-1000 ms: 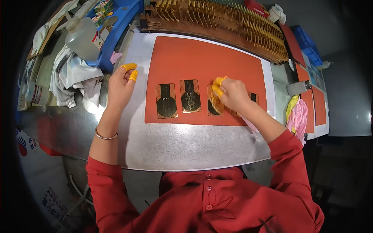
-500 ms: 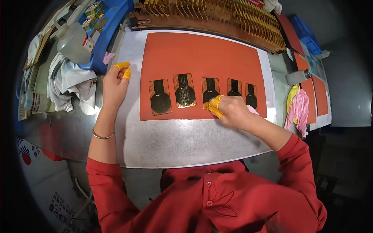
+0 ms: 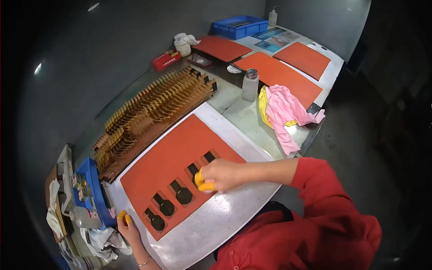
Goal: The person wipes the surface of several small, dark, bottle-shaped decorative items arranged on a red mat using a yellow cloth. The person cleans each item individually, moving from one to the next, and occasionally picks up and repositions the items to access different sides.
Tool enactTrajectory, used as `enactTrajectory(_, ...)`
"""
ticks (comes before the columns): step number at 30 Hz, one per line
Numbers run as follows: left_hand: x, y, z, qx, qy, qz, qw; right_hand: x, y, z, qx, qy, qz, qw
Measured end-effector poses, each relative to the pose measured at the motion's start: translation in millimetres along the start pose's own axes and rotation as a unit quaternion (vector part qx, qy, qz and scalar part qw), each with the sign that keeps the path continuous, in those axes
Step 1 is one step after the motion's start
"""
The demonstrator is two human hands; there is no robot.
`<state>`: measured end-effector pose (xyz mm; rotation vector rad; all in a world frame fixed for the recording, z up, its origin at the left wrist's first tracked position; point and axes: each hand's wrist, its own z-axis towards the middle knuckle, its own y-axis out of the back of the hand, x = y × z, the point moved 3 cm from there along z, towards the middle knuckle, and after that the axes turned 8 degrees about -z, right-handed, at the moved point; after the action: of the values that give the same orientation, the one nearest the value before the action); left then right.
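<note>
Now the fourth flat, rectangular black card with a gold-patterned border (image 3: 192, 169), counting from my left in a row of five, lies partly hidden under my bare right hand (image 3: 222, 174). Half a second earlier that hand was bent over the third black card (image 3: 182, 192), which now lies uncovered. My view has also swung to the right, bringing more of the bench into sight.

The fourth card sits directly below my yellow-capped fingertips, its upper part showing past them; the fifth black card (image 3: 209, 155) lies just beyond my knuckles. Those fingers are bunched closely together and bent down, though I cannot tell whether they pinch anything. The row rests on a rectangular orange-red mat (image 3: 166, 155), spread over a smooth, pale worktop (image 3: 216, 213).

Off the mat's left edge hangs my left hand (image 3: 129, 230), its two yellow-capped tips close together; whether they meet, I cannot tell. Near it is a blue plastic tray (image 3: 105, 213). Beyond the mat runs a long brown rack of curved golden pieces (image 3: 148, 119), while a crumpled pink cloth (image 3: 285, 105) lies to my right beside a clear bottle with a dark cap (image 3: 250, 86).
</note>
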<state>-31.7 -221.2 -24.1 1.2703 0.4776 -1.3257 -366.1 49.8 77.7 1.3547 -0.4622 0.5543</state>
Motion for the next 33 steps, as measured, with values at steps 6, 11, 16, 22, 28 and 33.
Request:
enactTrajectory(6,-17,-12,7,-0.002,-0.077,0.091,0.993,-100,179,-63,-0.247,-0.152,-0.086,0.953)
enactTrajectory(11,-38,-21,3,0.0,-0.125,0.132,0.983,-156,257,-71,-0.229,-0.25,-0.311,0.888)
enactTrajectory(16,-34,-20,4,0.004,-0.115,0.145,0.983,-194,263,-50,-0.134,-0.25,-0.456,0.844)
enactTrajectory(22,-38,-19,0,-0.007,-0.129,0.151,0.98,-202,255,-32,-0.08,-0.208,-0.506,0.833)
enactTrajectory(28,-53,-28,7,-0.021,-0.13,0.189,0.973,-196,261,-42,-0.073,-0.177,-0.506,0.841)
enactTrajectory(33,-43,-22,4,-0.027,-0.145,0.184,0.972,-178,253,-46,-0.183,-0.151,-0.483,0.843)
